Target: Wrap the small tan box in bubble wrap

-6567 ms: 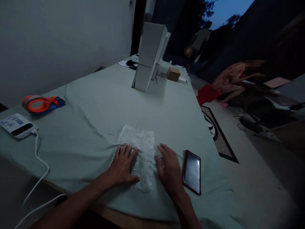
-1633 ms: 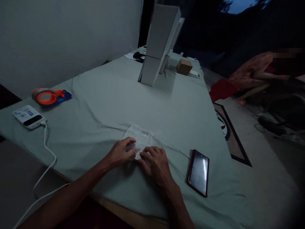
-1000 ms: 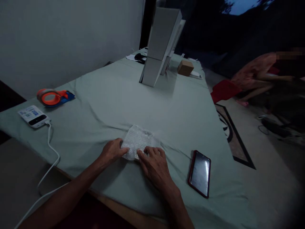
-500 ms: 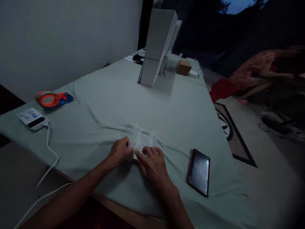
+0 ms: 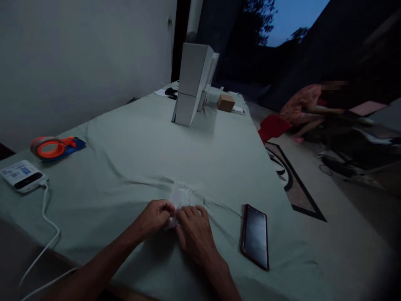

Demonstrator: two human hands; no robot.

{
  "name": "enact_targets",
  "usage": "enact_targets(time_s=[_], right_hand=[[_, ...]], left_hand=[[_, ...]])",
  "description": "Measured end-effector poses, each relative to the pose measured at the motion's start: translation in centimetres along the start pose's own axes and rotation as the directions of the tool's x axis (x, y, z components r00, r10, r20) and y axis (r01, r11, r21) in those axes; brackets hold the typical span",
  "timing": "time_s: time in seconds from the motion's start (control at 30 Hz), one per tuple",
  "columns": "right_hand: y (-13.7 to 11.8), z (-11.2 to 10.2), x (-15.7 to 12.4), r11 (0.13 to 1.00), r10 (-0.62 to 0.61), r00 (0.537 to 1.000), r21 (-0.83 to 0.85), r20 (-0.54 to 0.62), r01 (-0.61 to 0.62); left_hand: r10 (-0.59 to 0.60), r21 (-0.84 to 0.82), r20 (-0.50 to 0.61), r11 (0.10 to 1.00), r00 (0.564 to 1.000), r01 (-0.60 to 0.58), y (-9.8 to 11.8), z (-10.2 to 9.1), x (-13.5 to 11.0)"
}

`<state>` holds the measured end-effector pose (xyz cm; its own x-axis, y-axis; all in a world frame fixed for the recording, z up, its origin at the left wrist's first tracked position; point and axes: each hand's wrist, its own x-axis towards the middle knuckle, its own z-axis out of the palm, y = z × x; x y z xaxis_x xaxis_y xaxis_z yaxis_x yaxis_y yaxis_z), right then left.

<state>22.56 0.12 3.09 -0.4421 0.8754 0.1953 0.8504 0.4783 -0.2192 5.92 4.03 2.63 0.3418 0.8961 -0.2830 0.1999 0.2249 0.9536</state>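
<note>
A small clear plastic packet point(image 5: 181, 194), crinkled and shiny, lies near the front of the cloth-covered table point(image 5: 150, 154). My left hand point(image 5: 159, 215) pinches its near left edge between thumb and fingers. Over its near right part rests my right hand point(image 5: 196, 228), fingers curled and closed on the plastic beside the left fingertips. Both hands cover the packet's near end, so what it contains there is hidden. To the right of my right hand lies a phone point(image 5: 255, 236) in a dark red case.
At left are an orange tape dispenser point(image 5: 52, 148) and a white device point(image 5: 23, 175) with a white cable point(image 5: 46, 213). Tall white boxes point(image 5: 191, 83) and a brown box point(image 5: 225, 102) stand farther back. A person point(image 5: 302, 104) sits at the right beyond the table.
The camera view has tilted up and shifted, so the scene sits lower and further left. My right fingers have drawn in closer to my left fingertips at the packet's near edge.
</note>
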Motion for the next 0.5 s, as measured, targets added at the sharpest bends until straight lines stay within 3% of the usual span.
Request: enact_targets(time_s=[0.1,0.27,0.37,0.5], right_hand=[[0.4,-0.3,-0.1,0.996,0.006,1.000,0.084,-0.005,-0.006],[2.6,-1.6,-0.7,0.964,0.074,0.987,0.264,-0.144,-0.034],[4.2,-2.2,-2.1,0.931,0.253,0.952,0.310,-0.175,-0.190],[5.1,-1.4,-4.6,0.809,0.488,0.872,0.391,-0.034,-0.438]], left_hand=[[0.132,0.242,0.011,0.961,0.991,-0.131,-0.1,0.4,-0.1],[0.285,0.573,0.064,0.774,0.956,-0.269,-0.2,1.0,-0.5],[0.278,0.656,0.109,0.701,0.954,-0.279,-0.5,1.2,-0.6],[0.343,0.699,0.133,0.633,0.930,-0.333,-1.0,1.3,-0.7]])
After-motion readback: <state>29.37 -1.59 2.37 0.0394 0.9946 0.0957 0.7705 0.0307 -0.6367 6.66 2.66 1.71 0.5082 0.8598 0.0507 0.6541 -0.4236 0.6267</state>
